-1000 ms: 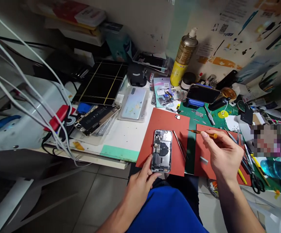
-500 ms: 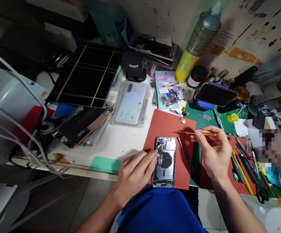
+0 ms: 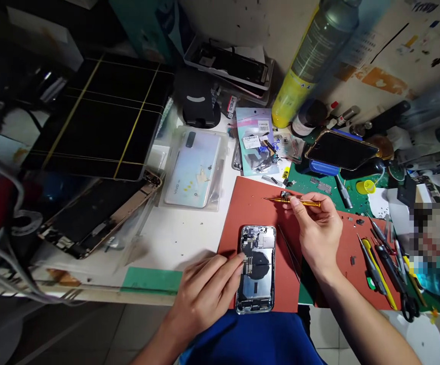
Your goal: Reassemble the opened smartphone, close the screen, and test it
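Note:
An opened smartphone, its internal parts exposed, lies on a reddish-brown mat in front of me. My left hand is closed at the phone's left edge, fingertips pressed together beside a small metal piece on it; the thumb's contact is partly hidden. Between the thumb and fingers of my right hand is a slim golden precision screwdriver. It is held nearly level above the mat, its tip pointing left and apart from the phone. Tweezers lie just right of the phone. A small metal part sits behind the screwdriver.
Left of the mat, a pale phone rests in a clear case. A banded black stack stands beyond it. Knives, scissors and other tools lie at the right. A spray can and a propped phone are behind.
My right hand has moved the screwdriver left and farther from the phone, close to the small metal part. My left hand stays at the phone's edge. The camera view has shifted slightly.

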Demonstrator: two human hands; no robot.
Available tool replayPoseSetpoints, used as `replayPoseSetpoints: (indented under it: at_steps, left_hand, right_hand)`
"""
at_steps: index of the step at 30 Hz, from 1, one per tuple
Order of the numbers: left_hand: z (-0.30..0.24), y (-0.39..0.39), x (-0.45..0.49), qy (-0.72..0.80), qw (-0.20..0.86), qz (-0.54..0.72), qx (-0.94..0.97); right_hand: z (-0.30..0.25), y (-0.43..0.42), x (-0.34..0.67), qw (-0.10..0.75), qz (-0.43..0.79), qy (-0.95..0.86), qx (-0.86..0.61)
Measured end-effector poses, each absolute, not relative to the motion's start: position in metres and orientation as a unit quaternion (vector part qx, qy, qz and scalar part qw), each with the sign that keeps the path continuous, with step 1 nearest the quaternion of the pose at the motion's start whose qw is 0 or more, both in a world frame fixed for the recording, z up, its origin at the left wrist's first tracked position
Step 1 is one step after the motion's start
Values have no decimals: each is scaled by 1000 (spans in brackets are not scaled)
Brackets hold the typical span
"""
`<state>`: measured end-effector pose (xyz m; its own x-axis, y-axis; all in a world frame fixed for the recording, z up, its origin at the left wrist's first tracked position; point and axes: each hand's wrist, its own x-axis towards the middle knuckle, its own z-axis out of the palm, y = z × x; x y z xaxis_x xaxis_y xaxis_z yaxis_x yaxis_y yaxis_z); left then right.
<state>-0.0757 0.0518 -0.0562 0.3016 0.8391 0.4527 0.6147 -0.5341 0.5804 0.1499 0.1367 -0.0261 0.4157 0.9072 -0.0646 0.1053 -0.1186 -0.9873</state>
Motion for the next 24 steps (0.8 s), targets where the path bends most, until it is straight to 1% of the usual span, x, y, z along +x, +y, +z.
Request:
replayPoseSetpoints:
  at_steps: [11,16,20,24]
  left_hand:
    - [-58,50,-78,469,160,381,780]
    - [-55,51,-76,513,205,399,732]
    - [-52,56,-76,502,254,412,716]
    - [-52,57,-77,478,291,414,718]
  right_hand:
    - [-15,124,151,527,364,-401,-656]
    - [-2,96,150,498,447,-385,-636]
    - [1,75,144,457,516,-376,-619]
    - [-1,66,140,445,536,-372,-614]
